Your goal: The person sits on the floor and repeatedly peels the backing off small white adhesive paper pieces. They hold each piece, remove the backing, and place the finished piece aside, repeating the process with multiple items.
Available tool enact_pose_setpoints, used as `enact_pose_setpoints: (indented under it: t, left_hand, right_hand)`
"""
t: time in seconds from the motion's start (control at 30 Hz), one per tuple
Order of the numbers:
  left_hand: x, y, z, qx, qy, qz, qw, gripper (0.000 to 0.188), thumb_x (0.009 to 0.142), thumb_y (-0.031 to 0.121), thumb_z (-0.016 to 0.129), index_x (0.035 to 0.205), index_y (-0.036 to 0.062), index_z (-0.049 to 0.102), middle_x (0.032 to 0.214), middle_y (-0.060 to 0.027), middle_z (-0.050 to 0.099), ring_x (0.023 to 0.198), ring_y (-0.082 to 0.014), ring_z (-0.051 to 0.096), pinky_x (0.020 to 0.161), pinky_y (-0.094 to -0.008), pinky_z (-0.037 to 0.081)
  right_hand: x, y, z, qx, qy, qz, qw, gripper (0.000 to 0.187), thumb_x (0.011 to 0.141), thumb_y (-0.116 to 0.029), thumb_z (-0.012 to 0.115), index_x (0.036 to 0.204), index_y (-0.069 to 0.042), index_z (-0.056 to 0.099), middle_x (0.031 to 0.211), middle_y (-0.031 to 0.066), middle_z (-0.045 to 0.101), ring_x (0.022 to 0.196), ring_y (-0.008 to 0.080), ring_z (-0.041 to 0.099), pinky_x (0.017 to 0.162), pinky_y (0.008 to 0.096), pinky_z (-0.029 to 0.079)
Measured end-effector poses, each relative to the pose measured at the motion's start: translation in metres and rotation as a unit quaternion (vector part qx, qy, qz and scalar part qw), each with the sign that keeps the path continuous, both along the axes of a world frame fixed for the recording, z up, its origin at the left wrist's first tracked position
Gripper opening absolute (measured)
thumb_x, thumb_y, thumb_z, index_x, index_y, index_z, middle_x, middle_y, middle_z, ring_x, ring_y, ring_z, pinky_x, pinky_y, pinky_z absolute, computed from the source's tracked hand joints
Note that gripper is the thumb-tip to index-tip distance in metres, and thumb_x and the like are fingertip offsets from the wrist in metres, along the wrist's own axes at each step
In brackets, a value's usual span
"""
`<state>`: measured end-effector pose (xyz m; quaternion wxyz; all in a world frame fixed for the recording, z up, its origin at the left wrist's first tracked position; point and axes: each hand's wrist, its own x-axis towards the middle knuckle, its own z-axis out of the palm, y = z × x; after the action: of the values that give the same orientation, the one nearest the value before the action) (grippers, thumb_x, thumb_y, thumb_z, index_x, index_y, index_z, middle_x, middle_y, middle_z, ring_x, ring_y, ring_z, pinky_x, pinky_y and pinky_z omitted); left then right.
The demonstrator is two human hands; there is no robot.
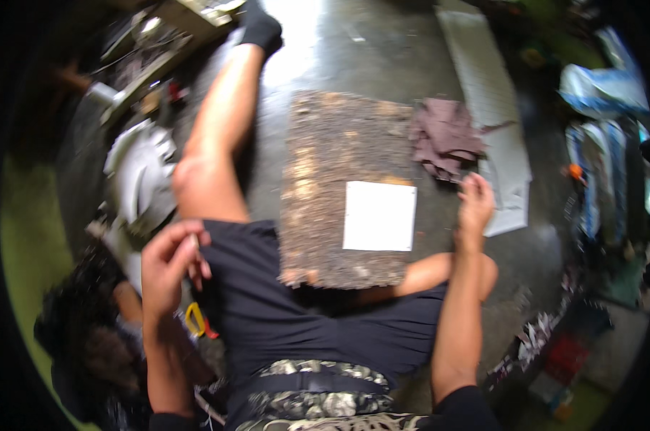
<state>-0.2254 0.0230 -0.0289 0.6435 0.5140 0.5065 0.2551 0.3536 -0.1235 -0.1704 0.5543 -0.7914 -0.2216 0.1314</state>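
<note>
Two hands flank the board (339, 187): left hand (168, 262), right hand (475, 205) off its edge

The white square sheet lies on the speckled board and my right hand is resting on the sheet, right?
Not quite. The white square sheet does lie on the speckled board, but the head view shows the right hand off the board, beside the maroon cloth.

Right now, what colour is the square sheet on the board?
White, clearest in the head view.
</note>
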Motion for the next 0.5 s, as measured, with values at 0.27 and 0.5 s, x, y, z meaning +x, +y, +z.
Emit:
enact_pose_setpoints:
  t: [0.27,0.5]
  left_hand:
    - [-0.131,0.136,-0.066,0.323,0.389,0.080,0.859,0.033,0.106,0.019,0.080,0.135,0.0045,0.079,0.118,-0.0153,0.084,0.101,-0.0264,0.080,0.096,-0.0395,0.062]
    - [-0.097,0.168,-0.110,0.392,0.514,0.038,0.762,0.059,0.092,0.035,0.095,0.141,0.0082,0.074,0.123,-0.0160,0.074,0.117,-0.0373,0.070,0.106,-0.0490,0.056]
  right_hand:
    - [-0.077,-0.048,0.035,0.006,0.021,0.070,0.997,0.027,0.118,-0.010,0.069,0.142,0.003,0.072,0.135,0.0094,0.077,0.120,0.0179,0.076,0.096,0.0306,0.062]
    - [-0.094,-0.077,0.024,-0.010,0.041,0.072,0.997,0.026,0.117,-0.008,0.069,0.141,0.003,0.071,0.135,0.0098,0.076,0.118,0.0179,0.076,0.092,0.0299,0.062]
